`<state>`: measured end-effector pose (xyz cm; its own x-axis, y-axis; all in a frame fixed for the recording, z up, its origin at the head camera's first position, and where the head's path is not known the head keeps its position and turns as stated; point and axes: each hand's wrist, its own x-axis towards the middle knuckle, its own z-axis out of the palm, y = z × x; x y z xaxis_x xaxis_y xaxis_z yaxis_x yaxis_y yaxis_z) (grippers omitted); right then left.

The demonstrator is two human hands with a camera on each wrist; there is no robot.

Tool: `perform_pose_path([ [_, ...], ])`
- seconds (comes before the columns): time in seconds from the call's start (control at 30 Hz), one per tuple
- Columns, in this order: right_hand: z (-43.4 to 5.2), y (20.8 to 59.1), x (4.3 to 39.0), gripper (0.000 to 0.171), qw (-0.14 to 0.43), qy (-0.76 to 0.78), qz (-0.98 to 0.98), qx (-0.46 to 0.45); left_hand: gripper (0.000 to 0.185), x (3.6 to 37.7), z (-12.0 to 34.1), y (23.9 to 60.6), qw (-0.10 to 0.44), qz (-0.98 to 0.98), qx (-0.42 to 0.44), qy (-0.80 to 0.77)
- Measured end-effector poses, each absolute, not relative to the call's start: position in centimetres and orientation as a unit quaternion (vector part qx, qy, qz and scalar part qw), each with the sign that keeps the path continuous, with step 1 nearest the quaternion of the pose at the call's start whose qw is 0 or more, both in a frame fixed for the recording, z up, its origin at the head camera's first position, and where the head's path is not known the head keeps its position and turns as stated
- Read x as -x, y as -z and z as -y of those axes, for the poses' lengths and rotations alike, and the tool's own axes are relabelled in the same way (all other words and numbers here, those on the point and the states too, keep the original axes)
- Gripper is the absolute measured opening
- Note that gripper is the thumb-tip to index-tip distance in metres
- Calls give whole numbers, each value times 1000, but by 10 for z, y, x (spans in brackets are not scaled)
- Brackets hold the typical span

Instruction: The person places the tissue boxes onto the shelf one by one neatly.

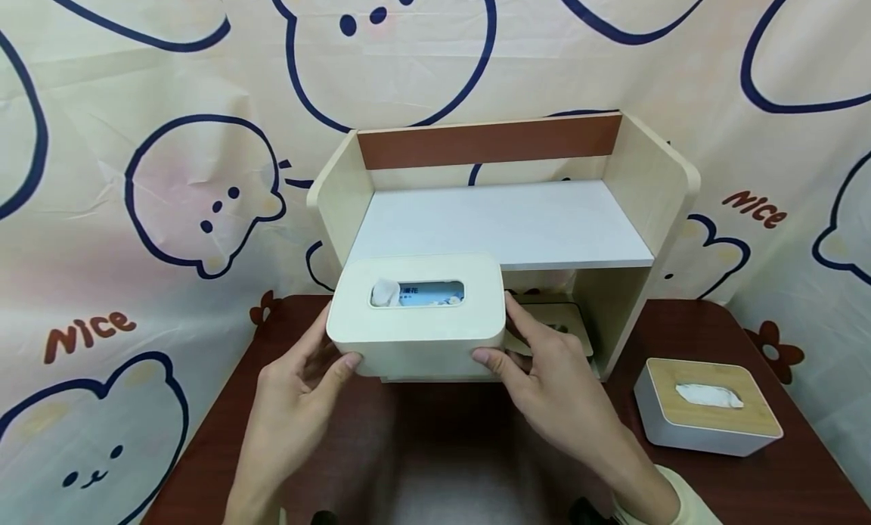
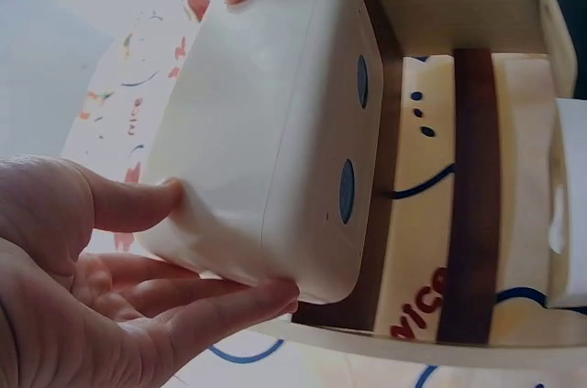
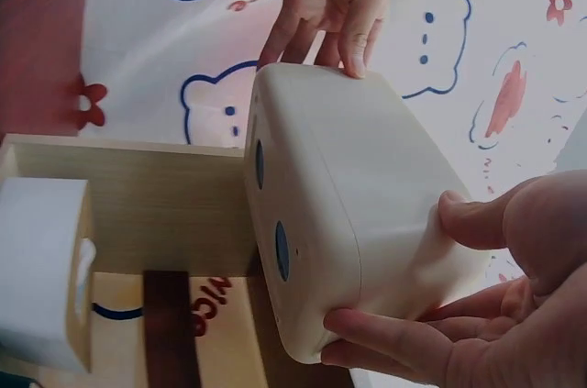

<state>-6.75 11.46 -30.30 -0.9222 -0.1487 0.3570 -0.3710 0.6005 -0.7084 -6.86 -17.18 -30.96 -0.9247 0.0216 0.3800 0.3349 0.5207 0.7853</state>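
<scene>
The left hand (image 1: 299, 381) grips the left end of the cream tissue box (image 1: 416, 317), lifted clear of the table (image 1: 748, 472) at the front edge of the shelf (image 1: 503, 222); the right hand (image 1: 544, 374) clasps its right end. It seems mid-carry, not yet set down; a wood-lidded tissue box (image 1: 708, 415) waits rightward.

My left hand (image 1: 296, 392) and my right hand (image 1: 554, 377) are both bare, without gloves, rings or a watch. My fingernails are short and unpainted. My left forearm is uncovered to the frame edge. At my right wrist, the cuff of a pale yellowish sleeve (image 1: 683, 502) is visible.
</scene>
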Motion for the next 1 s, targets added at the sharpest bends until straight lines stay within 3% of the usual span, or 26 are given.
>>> perform_pose_path([
  [0.2,-113,292,68,78,170,-429,869,-180,69,66,167,297,178,850,93,486],
  [0.5,-115,267,69,74,183,-430,863,-193,68,68,163,275,207,834,103,501],
  [0.73,-114,247,86,74,199,-412,865,-207,66,86,164,258,213,823,132,510],
  [1.0,-110,240,110,70,180,-432,860,-203,63,112,163,249,210,814,127,526],
])
